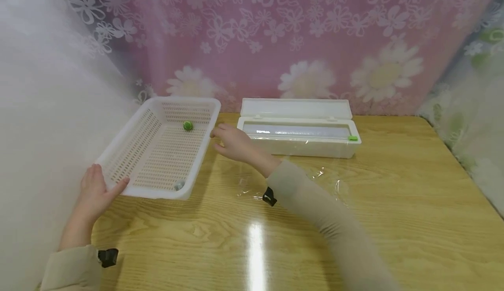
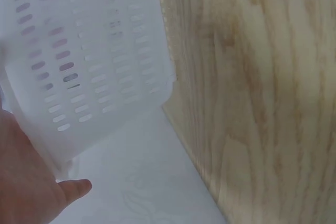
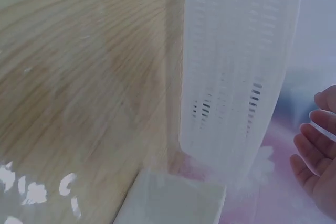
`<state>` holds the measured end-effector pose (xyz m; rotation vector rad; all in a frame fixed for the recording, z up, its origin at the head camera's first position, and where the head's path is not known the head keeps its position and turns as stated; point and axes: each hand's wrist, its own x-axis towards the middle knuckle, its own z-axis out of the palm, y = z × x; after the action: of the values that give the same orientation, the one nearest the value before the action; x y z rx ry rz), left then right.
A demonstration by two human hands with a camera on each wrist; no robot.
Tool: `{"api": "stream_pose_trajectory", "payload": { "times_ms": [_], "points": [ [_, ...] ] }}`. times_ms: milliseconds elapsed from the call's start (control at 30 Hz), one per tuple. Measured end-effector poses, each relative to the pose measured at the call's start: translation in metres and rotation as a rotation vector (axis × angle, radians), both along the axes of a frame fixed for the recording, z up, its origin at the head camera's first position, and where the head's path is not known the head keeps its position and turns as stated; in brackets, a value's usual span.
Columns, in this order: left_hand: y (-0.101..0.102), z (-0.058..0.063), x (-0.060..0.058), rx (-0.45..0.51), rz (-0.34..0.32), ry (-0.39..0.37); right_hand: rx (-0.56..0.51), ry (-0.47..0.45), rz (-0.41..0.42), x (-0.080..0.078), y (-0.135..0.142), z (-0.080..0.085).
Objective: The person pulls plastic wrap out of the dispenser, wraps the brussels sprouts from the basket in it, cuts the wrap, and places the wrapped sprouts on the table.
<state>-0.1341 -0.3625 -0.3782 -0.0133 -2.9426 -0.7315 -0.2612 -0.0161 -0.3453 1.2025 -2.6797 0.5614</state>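
Observation:
A white slotted plastic basket (image 1: pixel 167 153) is at the left of the table, holding a small green ball (image 1: pixel 188 125) and a small clear-grey item (image 1: pixel 179 185) in its near right corner. My left hand (image 1: pixel 94 192) grips the basket's near left corner, its thumb along the near rim and its fingers at the outer left side. Beside the right rim is my right hand (image 1: pixel 232 142), its fingers loosely bent. In the right wrist view these fingers (image 3: pixel 310 156) hold nothing and stand apart from the basket wall (image 3: pixel 231 66).
A white cling film dispenser (image 1: pixel 299 146) with a raised lid (image 1: pixel 295 108) and green slider (image 1: pixel 352 138) stands at the back. Clear film (image 1: pixel 319 173) with bright glints lies before it, under the right forearm. A flowered curtain (image 1: pixel 256 41) hangs behind the table.

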Motion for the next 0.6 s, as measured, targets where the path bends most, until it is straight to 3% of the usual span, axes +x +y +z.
{"api": "stream_pose_trajectory", "payload": {
  "times_ms": [333, 600],
  "points": [
    [0.002, -0.007, -0.002, -0.034, -0.013, 0.058, 0.094, -0.083, -0.021, -0.035, -0.055, -0.004],
    [0.006, -0.014, 0.002, -0.030, -0.006, 0.114, 0.241, -0.111, -0.007, -0.056, -0.084, -0.016]
  ]
}}
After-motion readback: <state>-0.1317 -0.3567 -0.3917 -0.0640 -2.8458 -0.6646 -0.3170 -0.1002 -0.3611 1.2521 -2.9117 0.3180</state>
